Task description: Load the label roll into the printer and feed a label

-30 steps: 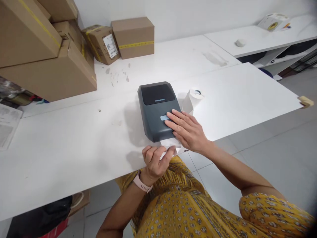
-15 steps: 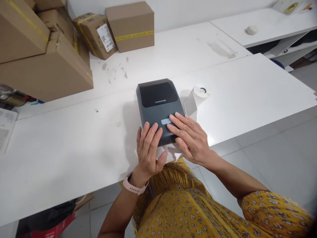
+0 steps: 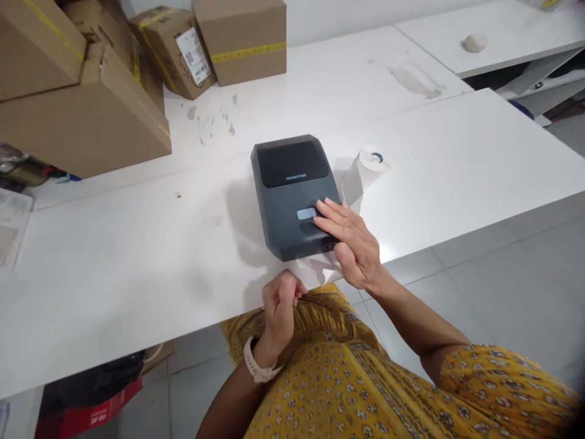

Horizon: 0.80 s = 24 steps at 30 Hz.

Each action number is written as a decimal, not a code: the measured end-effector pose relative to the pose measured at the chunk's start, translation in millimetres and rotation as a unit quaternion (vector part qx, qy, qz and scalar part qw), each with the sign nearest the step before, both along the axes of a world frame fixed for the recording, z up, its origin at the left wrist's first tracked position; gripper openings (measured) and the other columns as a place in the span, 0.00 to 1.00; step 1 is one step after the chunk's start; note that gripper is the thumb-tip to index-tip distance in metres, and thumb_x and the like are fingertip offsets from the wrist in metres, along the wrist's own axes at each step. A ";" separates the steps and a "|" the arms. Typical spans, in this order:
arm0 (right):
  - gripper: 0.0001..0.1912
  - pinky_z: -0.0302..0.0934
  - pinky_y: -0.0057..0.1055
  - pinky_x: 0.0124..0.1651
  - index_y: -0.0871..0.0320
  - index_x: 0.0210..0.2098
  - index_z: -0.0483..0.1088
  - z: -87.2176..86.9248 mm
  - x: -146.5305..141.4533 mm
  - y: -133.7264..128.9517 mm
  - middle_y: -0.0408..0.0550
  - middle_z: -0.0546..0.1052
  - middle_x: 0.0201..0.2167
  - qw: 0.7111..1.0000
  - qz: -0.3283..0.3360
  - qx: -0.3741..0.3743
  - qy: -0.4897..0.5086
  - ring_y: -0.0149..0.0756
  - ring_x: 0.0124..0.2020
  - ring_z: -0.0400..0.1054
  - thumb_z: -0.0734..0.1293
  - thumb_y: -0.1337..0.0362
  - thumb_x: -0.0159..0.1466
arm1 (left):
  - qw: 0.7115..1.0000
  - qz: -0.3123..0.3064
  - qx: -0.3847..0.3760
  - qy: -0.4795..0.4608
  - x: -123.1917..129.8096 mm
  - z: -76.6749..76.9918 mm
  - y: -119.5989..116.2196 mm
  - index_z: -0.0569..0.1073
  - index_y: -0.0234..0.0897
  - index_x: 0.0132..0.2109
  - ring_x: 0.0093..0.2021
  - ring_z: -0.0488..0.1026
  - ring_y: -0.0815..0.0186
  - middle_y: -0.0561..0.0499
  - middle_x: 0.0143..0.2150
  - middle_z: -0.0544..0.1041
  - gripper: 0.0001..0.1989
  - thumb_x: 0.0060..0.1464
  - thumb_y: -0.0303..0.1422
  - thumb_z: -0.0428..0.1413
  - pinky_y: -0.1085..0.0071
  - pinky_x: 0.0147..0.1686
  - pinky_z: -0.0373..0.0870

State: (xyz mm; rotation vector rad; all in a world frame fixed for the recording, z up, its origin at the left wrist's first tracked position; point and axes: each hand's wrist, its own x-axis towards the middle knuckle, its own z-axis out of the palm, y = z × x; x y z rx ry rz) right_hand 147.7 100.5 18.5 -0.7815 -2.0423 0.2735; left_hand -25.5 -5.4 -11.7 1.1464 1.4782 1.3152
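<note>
A dark grey label printer [image 3: 286, 210] with a glossy black window and a light blue button sits near the front edge of the table. Across its right front corner lies my right hand [image 3: 354, 244], fingers stretched out beside the button. My left hand [image 3: 281, 299] is closed at the table's edge, just below the printer's front; whatever its fingers hold, if anything, is hidden. White paper [image 3: 317, 271] sticks out under the front of the printer, close to both hands. To the right of the printer stands a white paper roll [image 3: 365, 171], its loose end trailing toward the printer.
Several cardboard boxes [image 3: 123, 116] are stacked at the back left, and another box [image 3: 242, 42] stands by the wall. A small white round object [image 3: 475, 42] rests on the far right surface. A clear plastic container [image 3: 13, 225] is at the left edge.
My left hand has come off the printer and down to the table's front edge, its fingers now curled. The right hand stays on the printer. The view has shifted slightly.
</note>
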 end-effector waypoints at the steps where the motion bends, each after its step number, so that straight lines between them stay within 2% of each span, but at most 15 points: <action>1: 0.28 0.61 0.56 0.74 0.42 0.73 0.61 0.0 -0.8 -0.7 0.41 0.69 0.71 1.000 -0.002 -0.004 0.009 0.44 0.73 0.64 0.54 0.61 0.76 | 0.994 -0.051 -0.076 -0.067 4.8 1.6 3.4 0.72 0.39 0.26 0.20 0.62 0.69 0.54 0.20 0.66 0.30 0.69 0.53 0.46 0.70 0.22 0.61; 2: 0.28 0.60 0.56 0.74 0.42 0.73 0.61 -0.1 -1.7 -1.2 0.41 0.69 0.71 1.000 -0.003 -0.007 0.014 0.44 0.73 0.64 0.54 0.61 0.76 | 0.981 -0.087 -0.128 -0.118 9.5 4.2 8.7 0.71 0.38 0.25 0.19 0.60 0.71 0.55 0.19 0.65 0.31 0.67 0.57 0.48 0.71 0.21 0.58; 4: 0.27 0.61 0.56 0.73 0.42 0.73 0.61 -0.1 -2.9 -1.5 0.42 0.70 0.71 1.000 0.000 -0.009 0.017 0.43 0.73 0.63 0.54 0.61 0.77 | 0.963 -0.111 -0.173 -0.177 18.0 11.1 21.2 0.70 0.37 0.25 0.19 0.58 0.73 0.56 0.18 0.63 0.31 0.62 0.60 0.54 0.73 0.21 0.54; 8: 0.27 0.61 0.54 0.73 0.44 0.73 0.61 0.6 -2.9 -0.5 0.44 0.71 0.70 1.000 0.010 -0.007 0.018 0.42 0.73 0.64 0.53 0.63 0.77 | 0.955 -0.092 -0.169 -0.226 30.4 20.9 34.7 0.70 0.37 0.26 0.21 0.58 0.74 0.57 0.19 0.64 0.29 0.58 0.59 0.59 0.74 0.22 0.56; 10: 0.27 0.61 0.54 0.73 0.44 0.73 0.60 0.9 -2.6 -0.5 0.45 0.71 0.70 1.000 0.008 -0.009 0.019 0.42 0.73 0.64 0.53 0.62 0.77 | 0.955 -0.088 -0.156 -0.235 33.5 17.8 34.0 0.70 0.38 0.27 0.21 0.58 0.74 0.57 0.19 0.65 0.28 0.58 0.58 0.59 0.74 0.23 0.57; 13: 0.27 0.61 0.55 0.73 0.44 0.74 0.60 0.7 -3.3 -1.5 0.45 0.72 0.69 1.000 0.000 -0.011 0.018 0.43 0.72 0.64 0.53 0.62 0.77 | 0.961 -0.092 -0.147 -0.214 34.6 4.5 30.5 0.69 0.38 0.26 0.21 0.61 0.73 0.56 0.20 0.67 0.30 0.59 0.60 0.57 0.73 0.24 0.60; 15: 0.28 0.62 0.55 0.72 0.44 0.74 0.59 0.9 -4.6 -2.2 0.45 0.72 0.69 1.000 -0.006 -0.009 0.014 0.44 0.72 0.65 0.53 0.63 0.77 | 0.966 -0.107 -0.148 -0.186 33.4 -3.3 29.1 0.68 0.38 0.25 0.22 0.63 0.71 0.54 0.20 0.68 0.31 0.62 0.60 0.53 0.72 0.26 0.62; 17: 0.28 0.63 0.53 0.70 0.46 0.74 0.60 2.9 -6.3 -2.2 0.47 0.73 0.68 1.000 -0.018 0.000 -0.001 0.44 0.71 0.66 0.55 0.64 0.76 | 0.968 -0.134 -0.146 -0.151 30.0 -2.9 28.9 0.66 0.38 0.23 0.23 0.64 0.71 0.54 0.20 0.67 0.32 0.66 0.58 0.50 0.71 0.28 0.63; 19: 0.27 0.66 0.52 0.66 0.47 0.72 0.62 7.9 -7.4 -1.1 0.49 0.75 0.67 0.999 -0.036 0.015 -0.034 0.46 0.69 0.68 0.58 0.65 0.75 | 0.970 -0.170 -0.138 -0.110 22.4 9.1 29.1 0.63 0.39 0.22 0.22 0.64 0.71 0.54 0.19 0.66 0.32 0.70 0.54 0.47 0.71 0.28 0.64; 21: 0.24 0.68 0.51 0.62 0.49 0.69 0.66 16.1 -7.2 1.2 0.51 0.75 0.67 0.995 -0.049 0.027 -0.083 0.49 0.66 0.70 0.61 0.63 0.75 | 0.964 -0.235 -0.116 -0.046 8.9 31.9 29.2 0.64 0.39 0.23 0.23 0.68 0.70 0.54 0.20 0.68 0.29 0.72 0.49 0.46 0.72 0.29 0.65; 23: 0.20 0.66 0.51 0.62 0.53 0.64 0.70 26.1 -5.8 4.4 0.52 0.75 0.66 0.990 -0.048 0.031 -0.132 0.50 0.64 0.71 0.61 0.60 0.76 | 0.935 -0.347 -0.056 0.043 -10.5 60.4 29.6 0.71 0.38 0.27 0.25 0.72 0.70 0.52 0.24 0.76 0.23 0.71 0.40 0.50 0.73 0.30 0.67; 24: 0.18 0.64 0.52 0.64 0.54 0.61 0.71 31.0 -4.9 6.5 0.52 0.75 0.66 0.987 -0.045 0.033 -0.151 0.49 0.64 0.71 0.60 0.59 0.76 | 0.925 -0.371 -0.001 0.085 -21.8 74.4 30.6 0.74 0.38 0.29 0.24 0.71 0.71 0.53 0.24 0.77 0.19 0.70 0.37 0.53 0.73 0.28 0.66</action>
